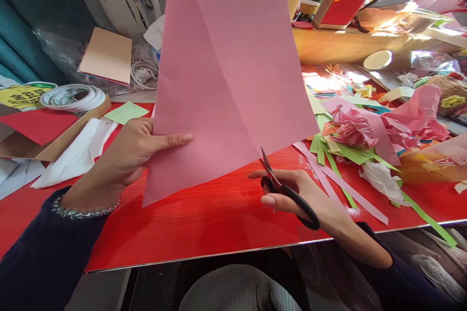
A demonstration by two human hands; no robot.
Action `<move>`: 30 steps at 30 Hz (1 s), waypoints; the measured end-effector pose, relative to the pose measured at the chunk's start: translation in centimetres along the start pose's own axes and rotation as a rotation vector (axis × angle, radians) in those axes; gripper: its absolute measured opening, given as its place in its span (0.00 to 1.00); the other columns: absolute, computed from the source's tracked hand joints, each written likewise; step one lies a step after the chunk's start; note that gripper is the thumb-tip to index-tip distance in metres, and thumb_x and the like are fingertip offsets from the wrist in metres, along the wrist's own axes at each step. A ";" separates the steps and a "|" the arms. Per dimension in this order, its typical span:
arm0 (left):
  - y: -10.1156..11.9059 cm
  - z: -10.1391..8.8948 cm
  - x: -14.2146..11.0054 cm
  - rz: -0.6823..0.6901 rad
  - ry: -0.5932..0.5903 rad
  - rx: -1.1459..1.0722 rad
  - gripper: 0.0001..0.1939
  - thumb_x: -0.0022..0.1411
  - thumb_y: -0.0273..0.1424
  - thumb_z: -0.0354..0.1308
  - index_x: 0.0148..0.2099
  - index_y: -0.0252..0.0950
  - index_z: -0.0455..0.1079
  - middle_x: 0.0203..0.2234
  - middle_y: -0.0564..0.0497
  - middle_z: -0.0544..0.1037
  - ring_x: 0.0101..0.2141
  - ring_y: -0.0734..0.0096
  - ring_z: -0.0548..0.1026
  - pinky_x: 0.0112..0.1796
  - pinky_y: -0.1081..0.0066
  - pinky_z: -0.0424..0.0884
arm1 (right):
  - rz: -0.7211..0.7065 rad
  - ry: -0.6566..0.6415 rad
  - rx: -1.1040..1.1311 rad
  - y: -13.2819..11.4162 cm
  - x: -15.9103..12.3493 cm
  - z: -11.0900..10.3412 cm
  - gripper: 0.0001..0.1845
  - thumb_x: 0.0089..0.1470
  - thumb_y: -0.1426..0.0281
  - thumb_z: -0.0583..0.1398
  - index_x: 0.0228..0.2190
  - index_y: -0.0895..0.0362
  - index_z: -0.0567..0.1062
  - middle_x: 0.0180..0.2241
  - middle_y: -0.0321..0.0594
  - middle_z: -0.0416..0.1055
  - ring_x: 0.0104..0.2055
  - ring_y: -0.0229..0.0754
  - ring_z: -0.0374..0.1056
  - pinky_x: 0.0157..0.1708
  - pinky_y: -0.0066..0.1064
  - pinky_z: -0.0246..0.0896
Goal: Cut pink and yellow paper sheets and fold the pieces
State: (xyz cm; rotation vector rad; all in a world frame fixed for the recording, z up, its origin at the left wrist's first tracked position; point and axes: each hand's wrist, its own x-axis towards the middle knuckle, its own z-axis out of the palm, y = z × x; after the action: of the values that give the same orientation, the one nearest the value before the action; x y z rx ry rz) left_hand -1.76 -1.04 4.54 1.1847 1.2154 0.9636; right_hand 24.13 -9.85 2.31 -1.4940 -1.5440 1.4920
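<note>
The red table (182,223) lies below both hands. The pink sheet (255,58) rises above it, in front of and between the hands, its lower edge sloping. Green and pink paper strips (352,154) lie to the right, beyond the right hand. The left hand (134,150) grips the sheet's left side, thumb on the front face; its other fingers are largely hidden. The right hand (310,187) holds the scissors (273,180), tips at the lower edge near the diagonal crease (226,82). For accurate control, keep the sheet taut, align the blades with the crease and keep the left fingers away from their path.
</note>
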 end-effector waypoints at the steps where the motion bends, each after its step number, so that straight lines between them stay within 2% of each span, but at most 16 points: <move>1: 0.0 0.0 -0.1 -0.015 -0.013 -0.003 0.11 0.44 0.30 0.71 0.32 0.34 0.77 0.30 0.52 0.82 0.30 0.68 0.79 0.28 0.71 0.77 | -0.006 0.007 0.002 0.0 0.0 0.1 0.25 0.44 0.57 0.65 0.43 0.56 0.75 0.23 0.32 0.58 0.25 0.34 0.55 0.23 0.26 0.53; 8: -0.1 0.2 -0.2 -0.004 -0.037 -0.008 0.07 0.45 0.29 0.70 0.29 0.35 0.77 0.28 0.53 0.82 0.28 0.72 0.78 0.27 0.76 0.76 | -0.024 0.016 -0.010 0.0 0.1 0.1 0.23 0.44 0.58 0.66 0.41 0.56 0.76 0.22 0.32 0.58 0.23 0.33 0.54 0.21 0.25 0.52; 13: -0.1 0.1 -0.1 0.002 -0.042 0.008 0.08 0.46 0.30 0.70 0.31 0.35 0.77 0.30 0.52 0.82 0.30 0.71 0.78 0.28 0.76 0.76 | 0.006 -0.002 0.012 0.0 0.1 0.3 0.20 0.44 0.59 0.66 0.39 0.55 0.76 0.22 0.31 0.58 0.23 0.33 0.54 0.21 0.25 0.51; 17: -0.2 0.2 -0.1 0.004 -0.035 0.006 0.09 0.45 0.30 0.70 0.31 0.34 0.77 0.30 0.52 0.82 0.29 0.70 0.78 0.27 0.75 0.76 | -0.025 0.020 0.003 0.2 0.1 0.5 0.16 0.45 0.59 0.65 0.35 0.55 0.76 0.22 0.30 0.59 0.22 0.32 0.55 0.21 0.25 0.50; 24: -0.3 0.0 0.0 0.013 -0.026 0.031 0.09 0.45 0.30 0.70 0.31 0.35 0.77 0.30 0.51 0.82 0.30 0.68 0.78 0.27 0.73 0.76 | -0.038 0.044 0.040 0.8 0.2 0.9 0.14 0.48 0.59 0.64 0.27 0.57 0.73 0.15 0.28 0.56 0.18 0.30 0.54 0.16 0.24 0.47; 30: -0.1 0.0 -0.2 -0.019 -0.039 0.050 0.08 0.43 0.31 0.70 0.28 0.34 0.77 0.29 0.50 0.81 0.29 0.67 0.78 0.26 0.72 0.77 | -0.021 0.072 0.070 0.5 0.2 1.2 0.14 0.45 0.59 0.65 0.29 0.57 0.75 0.14 0.29 0.58 0.17 0.31 0.55 0.15 0.23 0.51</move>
State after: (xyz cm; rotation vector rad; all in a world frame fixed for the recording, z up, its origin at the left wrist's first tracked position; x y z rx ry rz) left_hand -1.80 -1.21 4.43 1.2243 1.2238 0.8968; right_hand 23.13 -10.24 1.48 -1.4705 -1.4469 1.4499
